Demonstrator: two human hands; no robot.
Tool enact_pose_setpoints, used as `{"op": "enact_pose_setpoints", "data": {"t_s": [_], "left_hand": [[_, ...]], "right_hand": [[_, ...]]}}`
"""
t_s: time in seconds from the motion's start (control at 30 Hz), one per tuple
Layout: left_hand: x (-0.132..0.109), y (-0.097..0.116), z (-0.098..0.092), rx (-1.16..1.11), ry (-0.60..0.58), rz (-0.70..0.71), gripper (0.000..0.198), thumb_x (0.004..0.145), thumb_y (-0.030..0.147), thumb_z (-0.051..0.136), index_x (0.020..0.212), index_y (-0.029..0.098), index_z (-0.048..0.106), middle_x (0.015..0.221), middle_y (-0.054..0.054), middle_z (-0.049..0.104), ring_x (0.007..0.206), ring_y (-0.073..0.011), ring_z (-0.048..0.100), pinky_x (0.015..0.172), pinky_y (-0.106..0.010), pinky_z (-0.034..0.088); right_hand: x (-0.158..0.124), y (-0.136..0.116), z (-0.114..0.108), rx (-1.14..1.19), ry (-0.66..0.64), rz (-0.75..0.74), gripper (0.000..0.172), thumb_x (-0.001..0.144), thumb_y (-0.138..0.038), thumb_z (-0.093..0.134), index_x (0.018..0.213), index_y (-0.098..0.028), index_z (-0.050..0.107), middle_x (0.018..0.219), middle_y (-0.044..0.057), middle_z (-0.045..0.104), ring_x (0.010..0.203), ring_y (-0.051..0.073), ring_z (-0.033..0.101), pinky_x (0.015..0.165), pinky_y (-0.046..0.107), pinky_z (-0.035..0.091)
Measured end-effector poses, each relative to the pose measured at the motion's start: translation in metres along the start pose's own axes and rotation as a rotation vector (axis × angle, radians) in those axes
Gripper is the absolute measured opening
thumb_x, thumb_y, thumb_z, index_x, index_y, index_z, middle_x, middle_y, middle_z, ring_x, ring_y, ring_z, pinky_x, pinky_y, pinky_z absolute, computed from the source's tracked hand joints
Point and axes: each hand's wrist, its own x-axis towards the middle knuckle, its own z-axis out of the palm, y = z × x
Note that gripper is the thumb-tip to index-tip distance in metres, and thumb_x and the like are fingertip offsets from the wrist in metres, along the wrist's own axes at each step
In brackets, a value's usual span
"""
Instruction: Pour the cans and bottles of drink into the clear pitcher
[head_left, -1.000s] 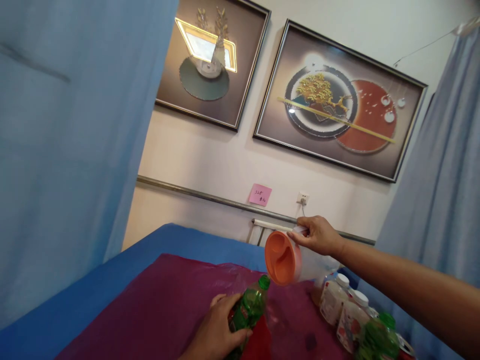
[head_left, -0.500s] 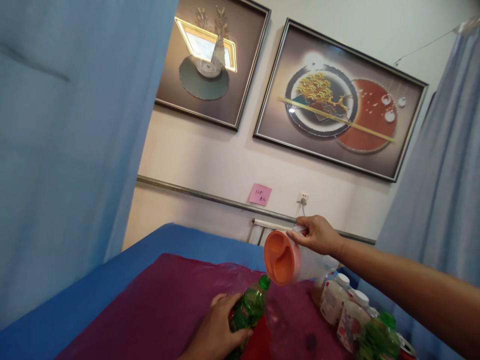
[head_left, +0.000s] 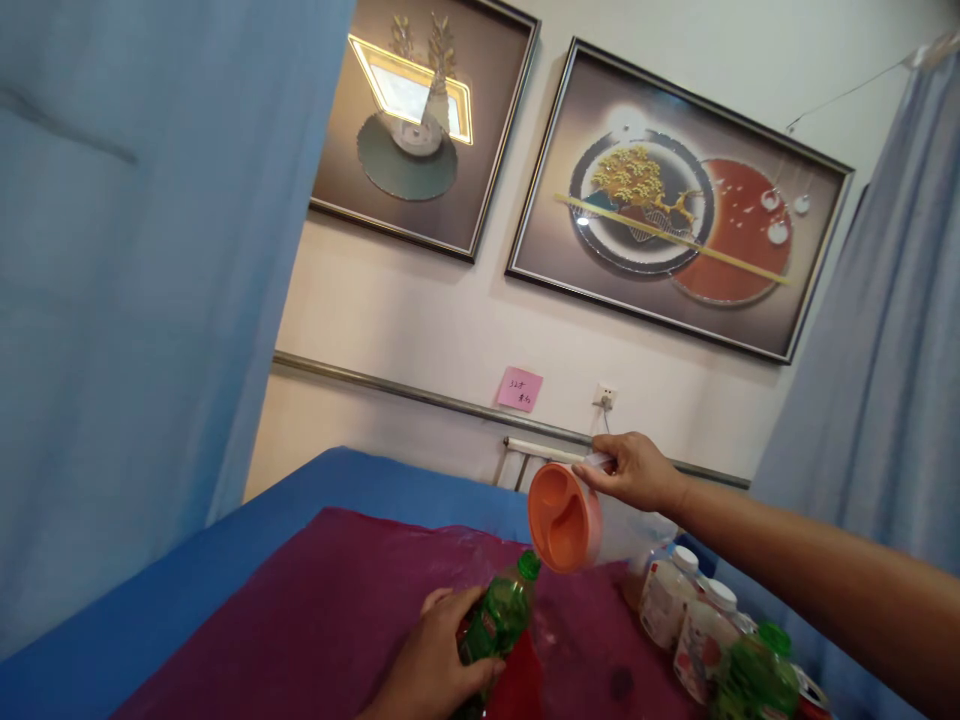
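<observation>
Little has shifted over the last second, suggesting a steady hold: the left hand (head_left: 442,655) grips a green bottle (head_left: 508,610) short of the purple sheet's (head_left: 322,600) far edge; the right hand (head_left: 637,470) holds an orange-lidded pitcher (head_left: 587,520) tipped near its neck.

The left hand (head_left: 435,655), nearer, is bare. The right hand (head_left: 636,470), farther off, is bare too, its forearm (head_left: 810,565) uncovered to the view's right edge.
</observation>
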Motion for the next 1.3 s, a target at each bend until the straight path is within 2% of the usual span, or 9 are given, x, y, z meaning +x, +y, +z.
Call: {"op": "enact_pose_setpoints", "data": {"t_s": [0.2, 0.77, 1.3], "left_hand": [[0.0009, -0.0051, 0.0028, -0.001, 0.008, 0.003, 0.071, 0.060, 0.030, 0.079, 0.129, 0.022, 0.066, 0.126, -0.009, 0.069, 0.124, -0.0320, 0.055, 0.112, -0.042, 0.041], [-0.0012, -0.0002, 0.0006, -0.015, 0.001, 0.011, 0.067, 0.060, 0.026, 0.078, 0.126, 0.020, 0.068, 0.123, -0.009, 0.069, 0.122, -0.0311, 0.054, 0.109, -0.040, 0.041], [-0.0012, 0.0034, -0.0015, -0.015, -0.030, -0.007, 0.068, 0.060, 0.025, 0.079, 0.127, 0.020, 0.067, 0.124, -0.008, 0.069, 0.123, -0.0303, 0.053, 0.109, -0.037, 0.039]], "right_hand": [[0.0004, 0.0002, 0.0002, 0.011, -0.005, 0.005, 0.045, 0.085, -0.056, 0.057, 0.058, -0.024, 0.040, 0.051, -0.004, 0.045, 0.049, 0.011, 0.039, 0.052, 0.027, 0.024], [-0.0014, -0.0023, -0.0008, 0.020, -0.008, 0.004, 0.045, 0.085, -0.055, 0.056, 0.059, -0.024, 0.036, 0.051, -0.005, 0.041, 0.049, 0.011, 0.036, 0.052, 0.027, 0.023], [-0.0019, -0.0038, -0.0004, 0.004, -0.026, 0.001, 0.045, 0.085, -0.058, 0.056, 0.060, -0.024, 0.040, 0.053, -0.004, 0.045, 0.050, 0.012, 0.041, 0.054, 0.027, 0.026]]}}
